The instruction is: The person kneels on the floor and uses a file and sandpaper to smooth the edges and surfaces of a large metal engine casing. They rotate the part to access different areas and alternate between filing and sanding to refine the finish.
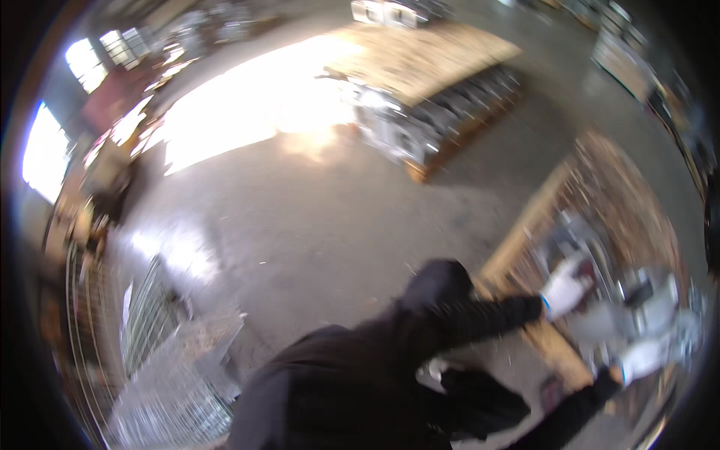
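Observation:
My left hand [565,289], in a white work glove with a blue cuff edge, reaches over an open wooden crate [554,346]. A dark red patch [586,278] shows at its fingers; blur hides whether it is a held thing or part of the glove. Beneath and beyond that hand lie grey metal parts [596,320]. My right hand [644,360], also white-gloved, is lower in the picture at the crate's near side, against shiny metal pieces [683,337]. Its fingers are too smeared to tell their grip. A blocky grey metal part [655,304] sits between the hands.
A pallet of metal castings [405,132] stands across the concrete floor [292,214], partly covered by a wooden sheet [427,53]. Plastic-wrapped wire goods [174,382] are behind me at lower left. Shelving or stacked goods [624,62] line the far right.

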